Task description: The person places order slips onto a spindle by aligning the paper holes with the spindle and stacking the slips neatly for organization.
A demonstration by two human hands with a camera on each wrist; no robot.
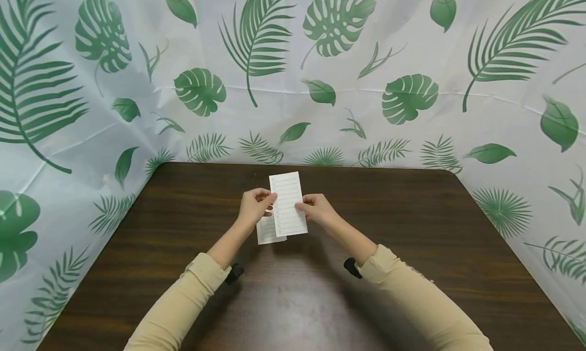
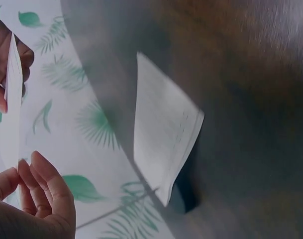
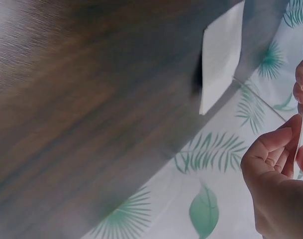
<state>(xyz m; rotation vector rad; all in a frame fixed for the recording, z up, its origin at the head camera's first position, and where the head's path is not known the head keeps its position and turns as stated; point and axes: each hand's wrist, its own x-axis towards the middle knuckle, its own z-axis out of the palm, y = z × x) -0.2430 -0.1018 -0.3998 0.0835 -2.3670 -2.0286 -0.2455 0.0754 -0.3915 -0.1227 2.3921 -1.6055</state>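
A: Leftmost item over the table (image 1: 412,239)?
B: Left hand (image 1: 253,206). Fingers curled, pinching the left edge of the lined sheet (image 1: 287,204). Seen in the left wrist view as curled fingers (image 2: 44,186) beside the sheet's thin edge (image 2: 12,99).

A: Position of the lined sheet?
B: Held upright-tilted above the table, between both hands, near the middle of the far half. Printed lines and a column of small boxes facing the head camera.

A: Below the sheet?
B: Paper pad (image 1: 270,231), lying flat on the table, partly hidden behind the sheet. Also visible from both wrists (image 2: 163,132) (image 3: 221,55).

A: Right side?
B: Right hand (image 1: 317,208). Thumb and fingers closed on the sheet's right edge. Beige sleeves (image 1: 412,295) on both forearms. Leaf-print cloth (image 1: 412,61) behind.
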